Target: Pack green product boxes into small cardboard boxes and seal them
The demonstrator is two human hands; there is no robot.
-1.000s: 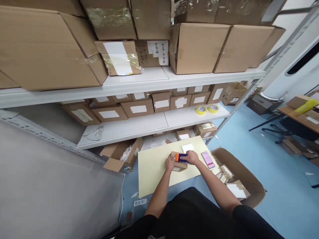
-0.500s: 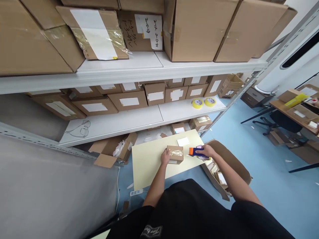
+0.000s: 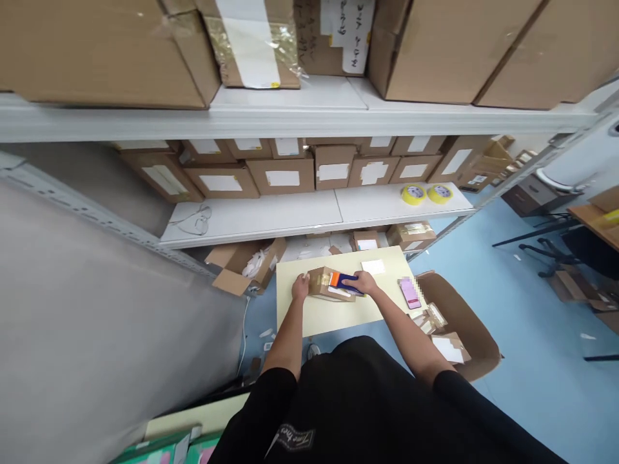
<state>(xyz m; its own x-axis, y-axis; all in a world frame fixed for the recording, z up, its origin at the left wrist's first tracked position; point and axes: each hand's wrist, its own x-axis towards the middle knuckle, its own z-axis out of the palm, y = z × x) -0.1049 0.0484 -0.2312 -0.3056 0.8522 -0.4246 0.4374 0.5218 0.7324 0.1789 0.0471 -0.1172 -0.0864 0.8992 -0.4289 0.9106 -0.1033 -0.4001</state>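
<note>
A: What do we log beyond the table (image 3: 329,319)?

B: We log a metal rack (image 3: 309,122) past the table's far edge, loaded with brown boxes (image 3: 258,175) on several levels. The table itself has a pale yellow top.

A: And at the table's sides?

B: To its right we note a deep open carton (image 3: 476,316) with taped packages (image 3: 447,348) inside. To its left, near the far corner, we note an open box (image 3: 231,282), flaps out, holding something white that we cannot identify.

A: Where is the small box (image 3: 316,281)?

B: At the middle of the table. Shiny tape crosses it, and a white label shows toward the table's near edge. We cannot tell whether its base sits flat.

A: The hands?

B: We find the left hand (image 3: 300,285) gripping the small box at the end toward the table's left edge. The right hand (image 3: 362,282) is closed around a blue and orange tool (image 3: 347,281); the orange end lies over the small box, and we cannot tell whether it touches.

A: Smaller items?

B: We record a phone (image 3: 409,292), its screen lit pink, on the table's right side, and white paper (image 3: 373,266) near the table's far edge. Beyond the far right corner, two yellow tape rolls (image 3: 413,194) rest on the rack.
</note>
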